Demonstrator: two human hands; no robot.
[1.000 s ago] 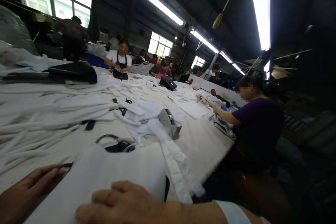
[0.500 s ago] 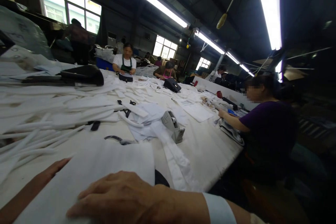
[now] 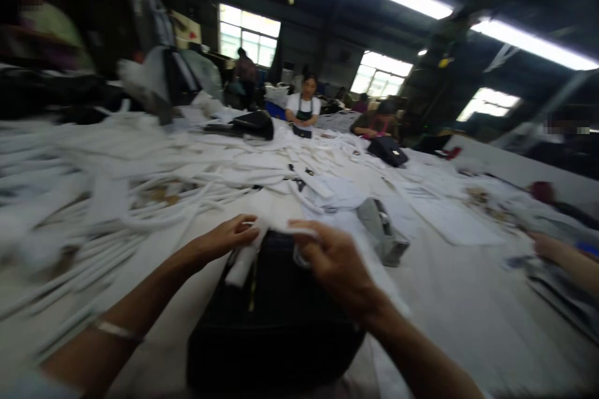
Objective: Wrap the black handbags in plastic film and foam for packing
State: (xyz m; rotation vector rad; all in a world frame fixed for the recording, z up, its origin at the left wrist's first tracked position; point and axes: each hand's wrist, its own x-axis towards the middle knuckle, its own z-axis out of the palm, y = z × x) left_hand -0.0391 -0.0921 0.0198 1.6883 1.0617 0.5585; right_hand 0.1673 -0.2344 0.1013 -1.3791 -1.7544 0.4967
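A black bag point(image 3: 276, 343) stands directly in front of me, with a thin gold-coloured line, perhaps a zipper, on its top. Across its upper end runs a white wrapping strip point(image 3: 241, 265), rolled into a tube on the left side. My right hand point(image 3: 334, 259) is closed around the strip's right part at the top of the bag. From the other side, my left hand point(image 3: 231, 235) pinches at the strip with bent fingers; motion blurs the fingertips. Whatever lies inside the white wrapping is hidden.
Right of the bag stands a grey tape dispenser point(image 3: 384, 234). White strips point(image 3: 159, 218) spread over the left of the table, and a white sheet point(image 3: 452, 212) lies to the right. Two people work across the table; a co-worker's arm point(image 3: 566, 255) reaches in at right.
My view has swung left. The large white sheet under my right hand is gone from the foreground, where the black bag now shows. Both hands have come to the white strip atop it.
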